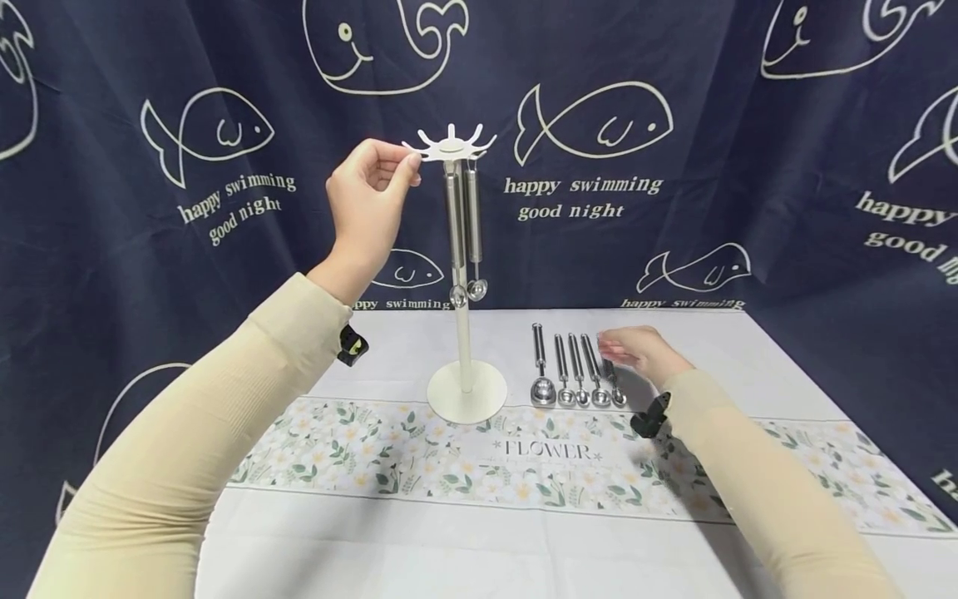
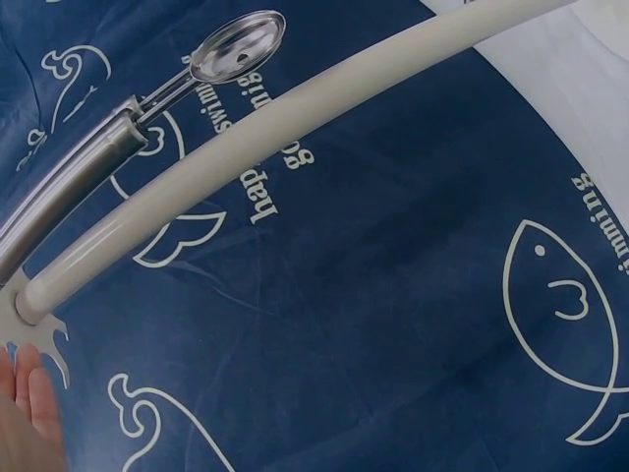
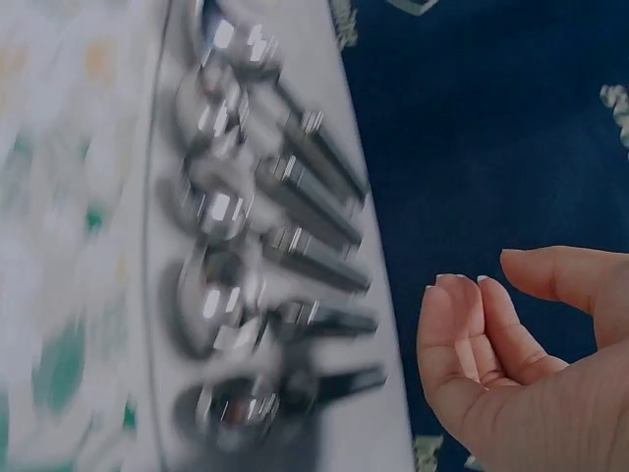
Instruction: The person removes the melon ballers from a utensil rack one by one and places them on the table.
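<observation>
A white utensil stand (image 1: 463,333) rises from a round base, with a ring of prongs at its top. My left hand (image 1: 372,200) pinches one prong on the left side between thumb and index finger. Two metal-handled utensils hang from the stand, a nearer one (image 1: 454,220) and a second (image 1: 474,220) beside it; an oval scoop head (image 2: 239,49) shows in the left wrist view. My right hand (image 1: 639,351) hovers by the rightmost utensil (image 1: 617,394) of a row on the table, partly covering its handle. In the right wrist view that hand's fingers (image 3: 447,334) curve loosely around nothing.
Several more metal scoops lie side by side, including a wide one (image 1: 542,389) at the row's left end. A floral runner (image 1: 337,449) crosses the white table (image 1: 479,541) in front of them. Behind hangs a dark blue fish-print curtain (image 1: 464,108).
</observation>
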`<state>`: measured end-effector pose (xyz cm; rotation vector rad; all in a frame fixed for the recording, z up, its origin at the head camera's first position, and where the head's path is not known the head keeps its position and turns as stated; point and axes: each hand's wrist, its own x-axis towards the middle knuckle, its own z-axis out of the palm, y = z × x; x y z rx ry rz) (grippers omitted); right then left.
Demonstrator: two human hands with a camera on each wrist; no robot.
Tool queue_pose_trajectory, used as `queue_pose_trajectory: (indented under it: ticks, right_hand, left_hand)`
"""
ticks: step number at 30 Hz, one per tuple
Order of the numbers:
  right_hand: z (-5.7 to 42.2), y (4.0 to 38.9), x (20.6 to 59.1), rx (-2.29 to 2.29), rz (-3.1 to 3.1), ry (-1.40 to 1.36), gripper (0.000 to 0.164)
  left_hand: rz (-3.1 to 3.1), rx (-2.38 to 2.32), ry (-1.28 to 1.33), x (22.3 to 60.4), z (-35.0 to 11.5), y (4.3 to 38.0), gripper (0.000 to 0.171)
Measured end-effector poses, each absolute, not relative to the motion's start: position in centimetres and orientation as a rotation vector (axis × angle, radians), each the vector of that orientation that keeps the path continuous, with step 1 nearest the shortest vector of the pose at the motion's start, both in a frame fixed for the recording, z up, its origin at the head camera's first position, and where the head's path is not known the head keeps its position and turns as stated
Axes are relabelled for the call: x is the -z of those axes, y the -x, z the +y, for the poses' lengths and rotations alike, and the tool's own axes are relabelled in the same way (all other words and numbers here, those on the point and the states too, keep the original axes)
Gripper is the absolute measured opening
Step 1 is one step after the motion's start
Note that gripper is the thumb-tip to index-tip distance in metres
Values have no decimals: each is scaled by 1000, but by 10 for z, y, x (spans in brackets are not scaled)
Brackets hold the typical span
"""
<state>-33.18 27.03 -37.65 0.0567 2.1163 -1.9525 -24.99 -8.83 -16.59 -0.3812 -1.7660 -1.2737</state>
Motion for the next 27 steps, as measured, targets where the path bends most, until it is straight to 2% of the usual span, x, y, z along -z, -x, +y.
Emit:
queue_pose_trajectory:
  ticks: [6,11,19,27]
  right_hand:
    - [243,330,355,2077,2070,13,26]
    - [222,329,338,2153,2041,79,30]
    - [186,321,310,2256,1919,183,8]
    - [149,305,268,2340,1845,374,23]
  left_hand:
    - [-1776,1261,386,165,-87,250,14]
    - [-1764,1268,387,165,-87,249,16]
    - [-1776,1244,378,166,-85,249,15]
    - [-1790,1228,397,166,-85,246,17]
